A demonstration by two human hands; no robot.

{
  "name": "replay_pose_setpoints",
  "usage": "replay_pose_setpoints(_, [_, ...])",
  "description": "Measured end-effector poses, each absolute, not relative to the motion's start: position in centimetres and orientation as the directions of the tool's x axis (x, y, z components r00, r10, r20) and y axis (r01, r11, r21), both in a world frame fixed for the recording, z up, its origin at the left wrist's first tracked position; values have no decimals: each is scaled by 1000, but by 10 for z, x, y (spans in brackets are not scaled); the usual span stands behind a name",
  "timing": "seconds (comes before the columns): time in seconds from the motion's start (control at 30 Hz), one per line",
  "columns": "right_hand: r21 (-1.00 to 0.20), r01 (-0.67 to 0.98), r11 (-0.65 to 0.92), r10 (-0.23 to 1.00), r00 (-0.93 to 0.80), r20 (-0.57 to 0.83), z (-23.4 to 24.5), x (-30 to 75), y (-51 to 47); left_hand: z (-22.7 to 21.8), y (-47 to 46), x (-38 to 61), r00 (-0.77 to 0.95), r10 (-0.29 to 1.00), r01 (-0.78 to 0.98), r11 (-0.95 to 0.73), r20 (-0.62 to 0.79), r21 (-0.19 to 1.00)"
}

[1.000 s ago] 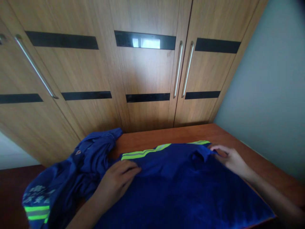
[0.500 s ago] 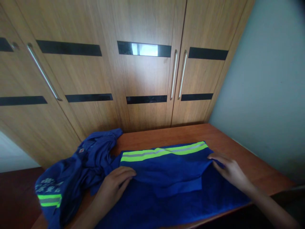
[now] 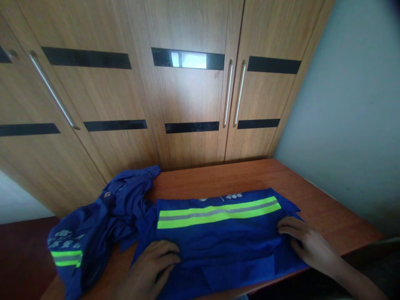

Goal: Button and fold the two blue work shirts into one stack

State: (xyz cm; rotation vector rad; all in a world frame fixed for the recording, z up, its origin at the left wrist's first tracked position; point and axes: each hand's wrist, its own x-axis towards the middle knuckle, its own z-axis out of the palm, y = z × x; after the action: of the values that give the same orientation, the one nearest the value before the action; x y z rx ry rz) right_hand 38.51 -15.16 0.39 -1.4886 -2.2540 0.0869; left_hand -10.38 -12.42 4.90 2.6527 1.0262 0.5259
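On the reddish-brown tabletop (image 3: 212, 180), here's the blue reflective-striped work garment (image 3: 221, 239), laid in a broad, fairly neat panel right in front of the person! Its lime-and-grey band (image 3: 218, 213) runs across nearly straight, with white printing (image 3: 234, 196) peeping out at the far edge. So the far part looks squared up, and I'd call this garment partly folded: the near part is creased and layered, and a corner juts out at the right, not yet tucked in.

To the hands! The left hand (image 3: 151, 264) sits at the near left of the cloth, fingers curled down; the right hand (image 3: 309, 241) is at the right edge, fingers bent over the fabric, thumb apart. Whether either is truly pinching cloth, I cannot tell.

Just beside, on the left, a second blue work garment (image 3: 115, 212) lies bunched and twisted, no fold made in it, its own striped end towards the near left.

And for containers, there's the wooden wardrobe (image 3: 190, 96) behind, doors shut at the metal handles (image 3: 228, 93), contents hidden.
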Motion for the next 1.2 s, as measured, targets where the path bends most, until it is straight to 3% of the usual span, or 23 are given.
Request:
replay_pose_setpoints(0.2, [-368, 845, 387, 887, -233, 400, 26, 334, -121, 69, -110, -71, 668, 685, 609, -728, 290, 316])
replay_pose_setpoints(0.37, [-280, 841, 463, 868, -367, 334, 30, 280, -85, 66, -83, -27, 678, 671, 686, -724, 299, 70])
replay_pose_setpoints(0.5, [-212, 911, 354, 927, -312, 209, 13, 275, -65, 42, -64, -23, 701, 664, 699, -713, 260, -62])
replay_pose_setpoints(0.63, [-139, 963, 233, 967, -213, 140, -8, 292, -57, 19, -59, -45, 681, 704, 726, -686, 201, -57])
replay_pose_setpoints(0.83, [-57, 998, 26, 988, -17, 154, -21, 313, -47, 16, -67, -57, 620, 770, 780, -625, 151, -14])
replay_pose_setpoints(1.1, [-36, 999, -5, 965, 14, 261, -18, 298, -65, 18, -78, -57, 629, 754, 774, -629, 190, -69])
replay_pose_setpoints(1.2, [-64, 994, 84, 953, -61, 296, -11, 268, -95, 22, -82, -55, 661, 727, 748, -657, 185, -90])
